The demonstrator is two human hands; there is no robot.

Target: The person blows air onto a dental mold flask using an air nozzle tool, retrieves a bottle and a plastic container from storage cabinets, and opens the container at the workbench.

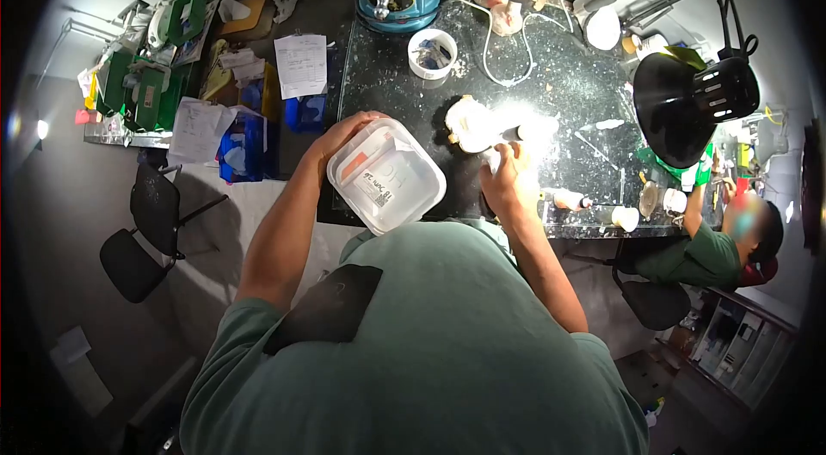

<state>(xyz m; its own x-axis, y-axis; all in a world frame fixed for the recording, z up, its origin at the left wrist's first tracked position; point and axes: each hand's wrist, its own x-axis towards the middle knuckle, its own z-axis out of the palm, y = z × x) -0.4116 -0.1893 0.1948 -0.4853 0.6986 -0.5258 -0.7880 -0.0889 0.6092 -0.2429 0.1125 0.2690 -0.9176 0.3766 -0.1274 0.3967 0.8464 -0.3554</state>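
Note:
My left hand (pixel 347 133) is closed on the far left side of a translucent plastic container (pixel 411 181), which is tilted near my chest. The container carries handwriting, a small printed code and an orange patch. My right hand (pixel 509 183) is over the bench under bright glare, its fingers drawn together around something small and whitish that I cannot make out. Just beyond those fingers lies a pale, lumpy plaster-like piece (pixel 470 123). A short dark cylindrical thing (pixel 512 134) is beside it, partly washed out by the light.
A round white tub (pixel 432 54) stands on the black speckled bench (pixel 379 80), near a blue machine (pixel 397 7). A black lamp (pixel 680 106) overhangs the right side. Small bottles (pixel 570 199) line the front edge. Papers (pixel 301 65) and blue bins (pixel 242 149) are left. A co-worker (pixel 710 253) sits right.

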